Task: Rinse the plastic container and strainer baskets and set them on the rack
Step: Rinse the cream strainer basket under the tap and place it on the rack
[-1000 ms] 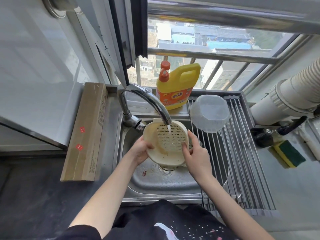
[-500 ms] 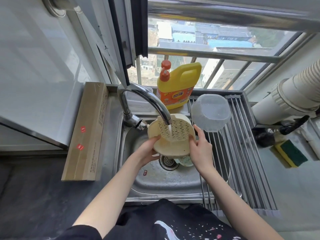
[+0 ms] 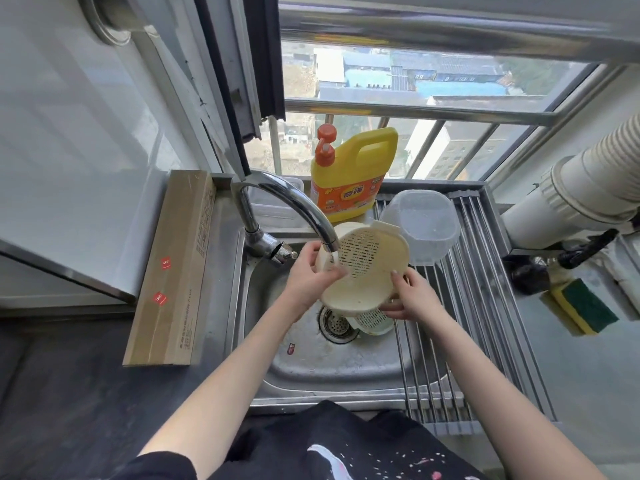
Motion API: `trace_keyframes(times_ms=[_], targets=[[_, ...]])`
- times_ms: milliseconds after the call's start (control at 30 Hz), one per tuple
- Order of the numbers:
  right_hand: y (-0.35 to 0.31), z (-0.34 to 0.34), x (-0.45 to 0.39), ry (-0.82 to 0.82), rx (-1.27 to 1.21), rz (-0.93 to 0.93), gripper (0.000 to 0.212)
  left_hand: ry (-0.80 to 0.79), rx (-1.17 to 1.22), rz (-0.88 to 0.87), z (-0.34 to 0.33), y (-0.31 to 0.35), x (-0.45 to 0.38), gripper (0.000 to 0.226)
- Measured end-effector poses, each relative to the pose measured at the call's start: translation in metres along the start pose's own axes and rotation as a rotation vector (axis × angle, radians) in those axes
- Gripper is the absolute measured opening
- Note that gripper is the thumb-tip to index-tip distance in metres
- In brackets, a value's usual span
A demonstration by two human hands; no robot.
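The fingers (image 3: pixel 332 273) of the left hand (image 3: pixel 310 273) are closed on the left rim of a cream strainer basket (image 3: pixel 363 268), thumb on the inside, at the centre of the frame. The right hand (image 3: pixel 410 296) grips the basket's lower right edge, thumb over the rim and fingers curled beneath. The basket is tilted, its slotted inside facing up and toward the camera, held above the sink (image 3: pixel 311 368).

The spout of the tap (image 3: pixel 294 206) ends right at the basket's upper left rim, where water runs down. Below the basket, a second, smaller strainer basket (image 3: pixel 372 322) lies in the sink bottom just right of the drain (image 3: pixel 334 323).

Right of centre, a clear plastic container (image 3: pixel 424 223) sits upside down on the rack (image 3: pixel 485 306) of metal rods that spans the right side of the sink; the held basket's upper right rim overlaps it in the picture.

Behind the tap, at the window ledge, stands a yellow detergent jug (image 3: pixel 353 174). A long cardboard box (image 3: pixel 176 268) lies on the worktop (image 3: pixel 69 393) at the left. A yellow-and-green sponge (image 3: pixel 581 306) rests at the right edge of the frame.
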State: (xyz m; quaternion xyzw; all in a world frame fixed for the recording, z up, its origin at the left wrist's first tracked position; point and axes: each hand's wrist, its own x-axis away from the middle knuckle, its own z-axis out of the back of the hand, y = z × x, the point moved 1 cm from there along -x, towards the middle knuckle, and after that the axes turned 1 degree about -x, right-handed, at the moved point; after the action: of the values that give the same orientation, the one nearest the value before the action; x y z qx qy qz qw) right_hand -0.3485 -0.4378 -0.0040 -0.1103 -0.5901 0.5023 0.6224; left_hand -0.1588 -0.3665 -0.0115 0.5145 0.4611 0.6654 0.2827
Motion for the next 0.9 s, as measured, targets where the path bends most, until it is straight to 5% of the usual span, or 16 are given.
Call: trace_keyframes(times_ms=[233, 567, 767, 900], targets=[[0.000, -0.004, -0.011, -0.049, -0.036, -0.032, 0.033, 0.190, -0.257, -0.239, 0.014, 0.000, 0.013, 0.065], [-0.004, -0.002, -0.001, -0.047, -0.130, 0.010, 0.030, 0.103, 0.167, -0.115, 0.014, 0.002, 0.008, 0.073], [-0.028, 0.005, 0.017, 0.009, -0.221, 0.217, 0.029, -0.038, 0.311, 0.258, -0.003, 0.018, 0.011, 0.032], [-0.041, 0.012, 0.017, -0.061, -0.181, 0.371, 0.037, -0.178, 0.503, 0.556, -0.010, 0.023, 0.018, 0.038]])
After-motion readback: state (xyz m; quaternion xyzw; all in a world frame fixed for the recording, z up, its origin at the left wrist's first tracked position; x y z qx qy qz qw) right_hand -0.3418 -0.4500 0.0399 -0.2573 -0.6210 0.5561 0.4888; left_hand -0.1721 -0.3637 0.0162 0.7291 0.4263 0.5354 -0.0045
